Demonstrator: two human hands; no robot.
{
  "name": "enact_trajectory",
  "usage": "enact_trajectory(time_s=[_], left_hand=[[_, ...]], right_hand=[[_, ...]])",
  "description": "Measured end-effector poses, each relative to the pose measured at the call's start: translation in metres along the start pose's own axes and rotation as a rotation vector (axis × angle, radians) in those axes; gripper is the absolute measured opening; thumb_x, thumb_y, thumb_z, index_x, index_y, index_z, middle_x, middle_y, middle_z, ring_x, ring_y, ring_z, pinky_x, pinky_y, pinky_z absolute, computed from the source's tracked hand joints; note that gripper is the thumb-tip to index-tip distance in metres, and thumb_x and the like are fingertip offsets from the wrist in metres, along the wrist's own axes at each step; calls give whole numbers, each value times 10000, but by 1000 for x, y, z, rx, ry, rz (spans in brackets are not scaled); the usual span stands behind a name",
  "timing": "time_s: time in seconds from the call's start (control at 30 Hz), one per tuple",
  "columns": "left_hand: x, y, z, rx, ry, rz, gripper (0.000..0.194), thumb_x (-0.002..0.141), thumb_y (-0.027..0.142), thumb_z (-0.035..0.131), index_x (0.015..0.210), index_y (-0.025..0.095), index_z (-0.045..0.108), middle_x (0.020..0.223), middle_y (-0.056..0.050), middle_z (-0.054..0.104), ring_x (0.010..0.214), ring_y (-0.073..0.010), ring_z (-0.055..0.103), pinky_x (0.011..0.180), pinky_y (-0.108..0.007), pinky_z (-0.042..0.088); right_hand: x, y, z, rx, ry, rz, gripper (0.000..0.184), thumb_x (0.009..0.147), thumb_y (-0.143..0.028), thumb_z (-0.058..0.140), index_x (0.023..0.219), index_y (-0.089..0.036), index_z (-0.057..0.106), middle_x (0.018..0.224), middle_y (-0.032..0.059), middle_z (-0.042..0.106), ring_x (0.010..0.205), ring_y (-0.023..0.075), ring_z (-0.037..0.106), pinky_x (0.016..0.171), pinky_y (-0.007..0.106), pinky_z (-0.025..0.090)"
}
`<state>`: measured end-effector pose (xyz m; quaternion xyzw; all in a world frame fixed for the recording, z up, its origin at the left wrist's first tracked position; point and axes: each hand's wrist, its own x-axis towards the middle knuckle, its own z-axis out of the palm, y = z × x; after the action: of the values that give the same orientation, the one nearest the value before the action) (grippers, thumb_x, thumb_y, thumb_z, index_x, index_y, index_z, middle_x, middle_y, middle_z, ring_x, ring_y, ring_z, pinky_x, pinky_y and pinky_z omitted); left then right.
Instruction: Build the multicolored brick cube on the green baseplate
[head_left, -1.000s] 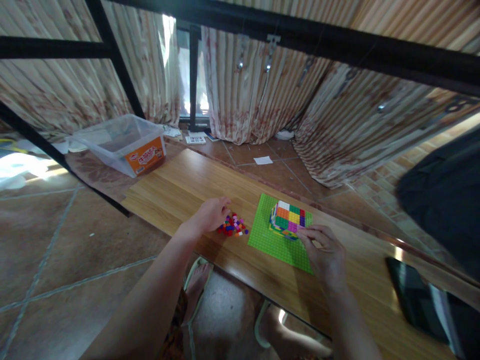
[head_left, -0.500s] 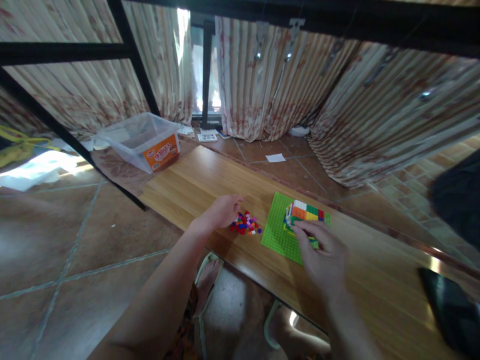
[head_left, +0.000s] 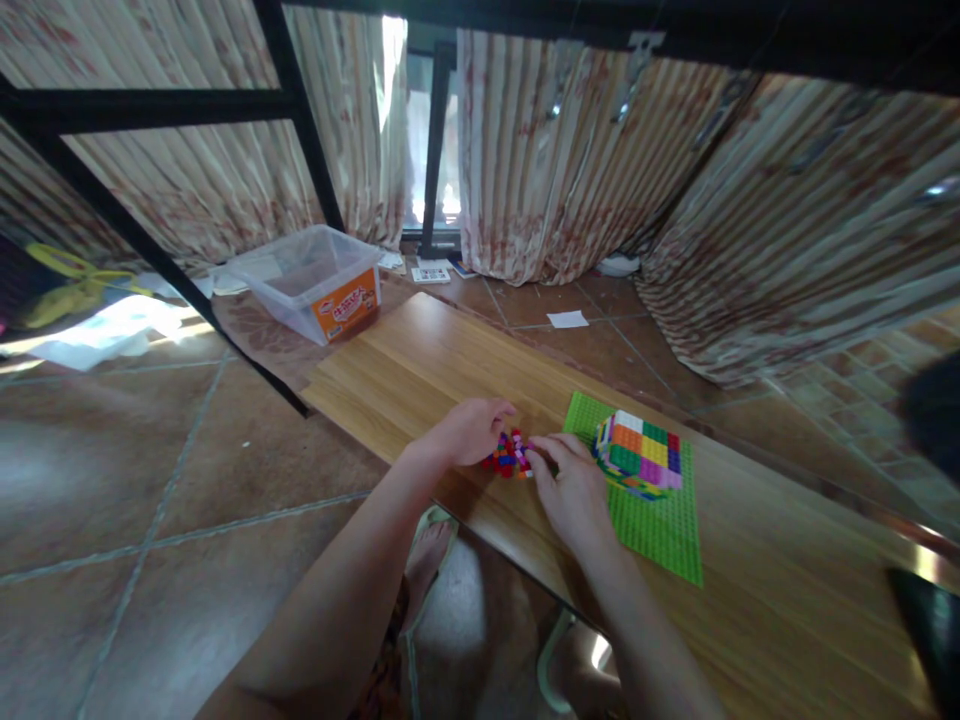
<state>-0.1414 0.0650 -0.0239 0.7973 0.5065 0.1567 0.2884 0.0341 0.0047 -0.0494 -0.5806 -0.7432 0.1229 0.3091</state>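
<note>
A pile of small loose toy bricks (head_left: 505,461), mostly red, blue and pink, lies on the wooden table. My left hand (head_left: 474,430) hovers at the pile's left side, fingers bent and apart, with nothing visible in them. At the right edge of the pile is my right hand (head_left: 574,490), thumb and forefinger apart at the outer bricks. To its right, a many-coloured brick block (head_left: 641,452) with a top of white, orange, green, yellow, blue and pink patches stands on a green baseplate (head_left: 660,545). The right hand and wrist cover part of the baseplate's left side.
A clear plastic bin (head_left: 292,280) with an orange label stands on the floor beyond the table's left end. A dark flat object (head_left: 926,620) lies at the table's right. Black metal bars (head_left: 180,105) cross overhead and at left. Paper (head_left: 568,319) lies on the tiles.
My right hand has moved left from the brick block to the loose pile, leaving the block's top in sight. My left hand stays by the pile. The view has shifted slightly.
</note>
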Motion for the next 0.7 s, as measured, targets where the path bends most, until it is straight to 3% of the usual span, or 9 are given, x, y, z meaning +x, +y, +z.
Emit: enact_trajectory(time_s=[0.23, 0.4, 0.7], left_hand=[[1, 7, 2, -44, -57, 83, 361, 832, 89, 422, 1103, 160, 650, 1092, -63, 710, 986, -163, 650, 873, -249, 481], [-1, 12, 1, -23, -86, 8, 439, 805, 56, 415, 1203, 118, 589, 1051, -75, 717, 936, -158, 654, 824, -245, 489], [1, 15, 7, -21, -140, 35, 476, 791, 57, 473, 1263, 73, 532, 1023, -103, 718, 953, -184, 649, 808, -268, 493]], right_hand=[[15, -5, 15, -178, -15, 71, 282, 904, -354, 525, 931, -163, 730, 969, 104, 659, 909, 243, 583, 817, 358, 446], [16, -3, 17, -123, 24, 111, 307, 883, -369, 517, 800, -166, 732, 906, 90, 670, 834, 234, 590, 770, 353, 434], [12, 8, 15, -40, 49, 137, 298, 832, -400, 534, 722, -174, 693, 870, 100, 684, 793, 251, 614, 728, 363, 430]])
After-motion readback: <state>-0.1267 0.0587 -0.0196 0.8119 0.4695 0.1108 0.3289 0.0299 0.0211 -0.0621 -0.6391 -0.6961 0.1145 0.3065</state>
